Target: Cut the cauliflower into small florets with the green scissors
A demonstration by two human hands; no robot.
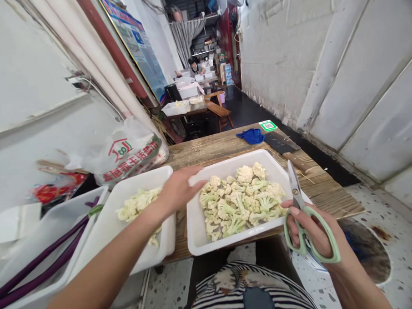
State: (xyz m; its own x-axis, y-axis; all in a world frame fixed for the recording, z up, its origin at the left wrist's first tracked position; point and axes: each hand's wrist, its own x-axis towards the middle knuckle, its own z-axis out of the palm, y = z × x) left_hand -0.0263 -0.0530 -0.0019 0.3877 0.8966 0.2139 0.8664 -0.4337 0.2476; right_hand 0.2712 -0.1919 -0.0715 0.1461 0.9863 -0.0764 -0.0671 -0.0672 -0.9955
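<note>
My right hand (313,232) is wrapped round the pale green handles of a pair of kitchen scissors (296,187). Their blades point up and look closed, beside the right end of a white tray (199,243). Cut cauliflower florets (240,203) cover much of that tray's bottom. My left hand (182,187) reaches over the gap between two trays with its fingers stretched out, holding nothing. Its fingertips are at the florets tray's left rim; whether they touch it I cannot tell. Under my left forearm, a second white tray (122,258) holds more cauliflower (140,205), partly hidden.
Long purple eggplants (43,259) lie in a white bin at far left. Behind the trays are a filled plastic bag (130,151), a blue cloth (251,135) and a wood-handled knife (295,162) on the wooden table (205,147). A person (196,67) sits farther back.
</note>
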